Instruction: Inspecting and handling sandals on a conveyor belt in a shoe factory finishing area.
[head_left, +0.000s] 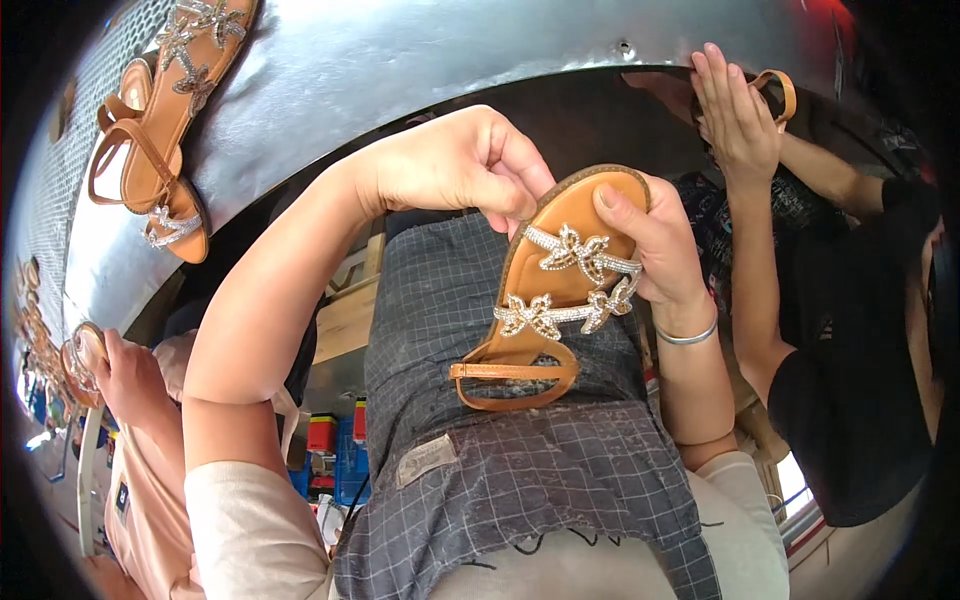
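Note:
A tan sandal (522, 272) with two glittering straps of butterfly-shaped ornaments is held up over my lap, its toe end uppermost and its ankle strap hanging at the bottom. My right hand (655, 240) grips it by the toe end, thumb pressed on the insole and fingers behind the sole. At the sole's left edge, my left hand (450, 165) is closed, thumb and fingers bent together against the rim. Its fingertips are partly hidden by the sole, and whatever they may pinch cannot be made out.
A shiny metal work surface (400, 55) curves across the far side. On its left lie more tan sandals (165, 130). Co-workers sit close on both sides, one person's hand (735, 120) at the right and another's (130, 375) at the left. A checked apron (430, 290) covers my lap.

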Action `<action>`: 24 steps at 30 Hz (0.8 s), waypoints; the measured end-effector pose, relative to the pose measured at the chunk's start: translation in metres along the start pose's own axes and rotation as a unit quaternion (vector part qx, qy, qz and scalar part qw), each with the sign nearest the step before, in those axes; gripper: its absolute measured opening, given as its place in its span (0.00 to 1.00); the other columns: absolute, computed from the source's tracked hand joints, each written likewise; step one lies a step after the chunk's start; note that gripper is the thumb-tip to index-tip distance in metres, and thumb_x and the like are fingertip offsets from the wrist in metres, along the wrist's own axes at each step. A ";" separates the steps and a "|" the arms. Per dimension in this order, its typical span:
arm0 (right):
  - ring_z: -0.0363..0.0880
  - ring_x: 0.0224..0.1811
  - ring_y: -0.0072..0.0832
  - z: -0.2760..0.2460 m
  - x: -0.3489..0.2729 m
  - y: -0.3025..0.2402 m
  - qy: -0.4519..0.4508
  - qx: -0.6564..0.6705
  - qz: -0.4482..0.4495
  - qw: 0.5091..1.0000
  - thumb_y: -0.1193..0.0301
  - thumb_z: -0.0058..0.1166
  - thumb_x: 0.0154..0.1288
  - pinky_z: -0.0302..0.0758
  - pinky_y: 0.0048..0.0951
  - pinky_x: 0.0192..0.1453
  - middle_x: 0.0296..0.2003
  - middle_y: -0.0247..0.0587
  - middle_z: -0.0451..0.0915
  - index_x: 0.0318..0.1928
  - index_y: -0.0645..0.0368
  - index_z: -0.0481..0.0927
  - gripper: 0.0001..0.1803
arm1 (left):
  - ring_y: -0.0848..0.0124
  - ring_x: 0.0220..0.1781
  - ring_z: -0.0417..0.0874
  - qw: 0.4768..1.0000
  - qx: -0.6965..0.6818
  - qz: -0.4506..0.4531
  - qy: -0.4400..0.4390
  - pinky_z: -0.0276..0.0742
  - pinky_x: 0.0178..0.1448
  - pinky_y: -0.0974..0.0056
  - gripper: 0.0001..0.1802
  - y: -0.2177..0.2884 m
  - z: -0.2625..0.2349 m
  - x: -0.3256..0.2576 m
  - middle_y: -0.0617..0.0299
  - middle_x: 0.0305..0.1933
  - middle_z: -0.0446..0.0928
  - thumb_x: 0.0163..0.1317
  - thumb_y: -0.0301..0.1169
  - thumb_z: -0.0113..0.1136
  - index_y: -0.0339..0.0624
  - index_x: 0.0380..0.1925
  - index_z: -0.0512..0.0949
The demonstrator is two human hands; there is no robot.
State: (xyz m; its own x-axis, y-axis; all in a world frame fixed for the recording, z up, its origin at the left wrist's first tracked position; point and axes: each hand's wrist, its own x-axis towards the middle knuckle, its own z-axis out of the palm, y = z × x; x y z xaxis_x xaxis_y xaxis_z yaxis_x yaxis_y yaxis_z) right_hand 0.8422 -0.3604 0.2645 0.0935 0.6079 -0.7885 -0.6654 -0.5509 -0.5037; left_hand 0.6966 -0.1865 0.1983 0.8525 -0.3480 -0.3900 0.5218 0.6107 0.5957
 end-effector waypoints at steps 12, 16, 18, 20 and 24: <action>0.81 0.34 0.21 -0.018 -0.011 0.005 0.096 0.023 -0.030 0.995 0.72 0.53 0.65 0.78 0.22 0.39 0.35 0.41 0.82 0.42 0.69 0.78 0.11 | 0.78 0.34 0.81 0.999 -0.015 0.011 0.037 0.79 0.42 0.73 0.16 -0.012 0.013 0.020 0.62 0.37 0.82 0.59 0.31 0.59 0.35 0.46 0.79; 0.82 0.38 0.27 -0.041 -0.014 0.008 0.205 0.093 -0.063 0.972 0.69 0.49 0.69 0.79 0.27 0.43 0.38 0.44 0.81 0.44 0.67 0.76 0.12 | 0.74 0.47 0.78 0.985 -0.139 0.021 0.100 0.76 0.51 0.69 0.34 -0.047 0.033 0.001 0.58 0.48 0.78 0.66 0.55 0.45 0.37 0.58 0.70; 0.81 0.42 0.29 -0.063 -0.015 0.013 0.228 0.121 -0.082 0.963 0.66 0.45 0.71 0.79 0.31 0.48 0.42 0.45 0.81 0.47 0.68 0.74 0.15 | 0.68 0.54 0.76 0.960 -0.260 0.027 0.102 0.73 0.57 0.59 0.41 -0.063 0.045 -0.016 0.54 0.55 0.75 0.66 0.62 0.35 0.36 0.61 0.66; 0.80 0.48 0.32 -0.079 -0.020 0.016 0.240 0.139 -0.101 0.955 0.64 0.39 0.73 0.77 0.35 0.55 0.46 0.48 0.79 0.52 0.68 0.72 0.19 | 0.67 0.59 0.73 0.941 -0.306 0.051 0.134 0.71 0.61 0.56 0.41 -0.069 0.065 -0.030 0.55 0.57 0.73 0.65 0.62 0.37 0.35 0.62 0.64; 0.82 0.42 0.27 -0.073 -0.018 0.018 0.260 0.154 -0.113 0.946 0.68 0.46 0.71 0.79 0.28 0.47 0.41 0.44 0.81 0.46 0.66 0.76 0.13 | 0.65 0.58 0.76 0.919 -0.345 0.084 0.169 0.72 0.60 0.61 0.41 -0.082 0.087 -0.048 0.51 0.60 0.71 0.55 0.37 0.65 0.32 0.65 0.58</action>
State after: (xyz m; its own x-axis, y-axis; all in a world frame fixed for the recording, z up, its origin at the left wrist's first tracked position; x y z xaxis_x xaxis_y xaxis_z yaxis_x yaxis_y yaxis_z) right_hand 0.8827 -0.4231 0.2435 0.5584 0.2823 -0.7801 -0.7615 -0.1987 -0.6170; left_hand 0.6159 -0.2817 0.2291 0.8003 -0.0373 -0.5985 0.1399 0.9822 0.1258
